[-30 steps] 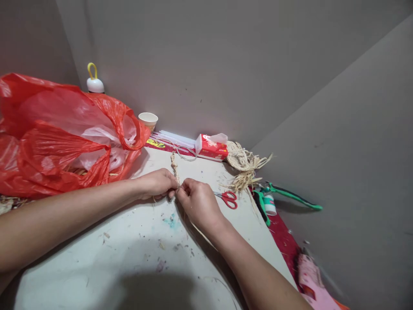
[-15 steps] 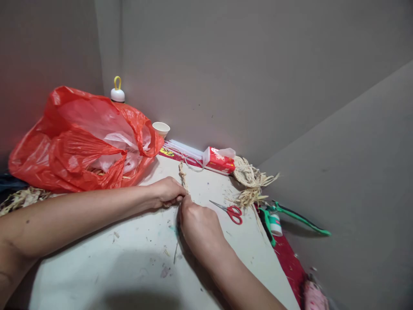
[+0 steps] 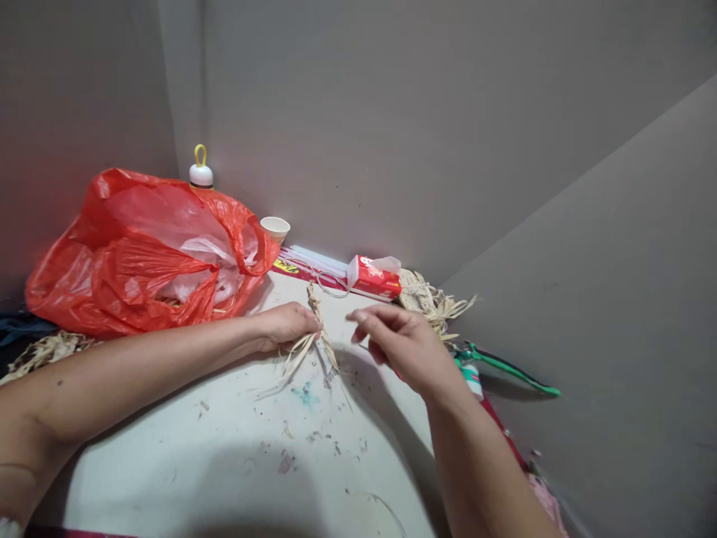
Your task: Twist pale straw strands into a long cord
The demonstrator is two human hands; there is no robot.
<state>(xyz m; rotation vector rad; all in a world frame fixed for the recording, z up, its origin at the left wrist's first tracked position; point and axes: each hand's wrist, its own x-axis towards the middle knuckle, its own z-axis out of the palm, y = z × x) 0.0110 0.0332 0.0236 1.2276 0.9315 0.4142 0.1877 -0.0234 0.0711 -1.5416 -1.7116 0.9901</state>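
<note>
My left hand [image 3: 290, 324] is closed around a braid of pale straw [image 3: 315, 300]. The braid's upper end stands out beyond the fingers, and loose straw strands [image 3: 301, 356] fan out below the hand onto the white tabletop. My right hand [image 3: 399, 342] hovers to the right of the braid, apart from it, its fingers partly stretched and loosely curled with nothing seen in them. Beneath this hand lies a pair of scissors, mostly hidden; only bits of its red handle [image 3: 399, 376] and a blade tip show.
A large red plastic bag [image 3: 140, 254] fills the left. Along the wall stand a paper cup [image 3: 275, 229], a red tissue pack [image 3: 374, 278] and a coiled straw braid [image 3: 417, 291]. Green-handled pliers or shears [image 3: 512, 371] and a small white bottle [image 3: 471, 379] lie at the right.
My right hand has let go of the straw and moved right, over the scissors. The left hand keeps hold of the braid, whose loose ends now show. The view has shifted a little.
</note>
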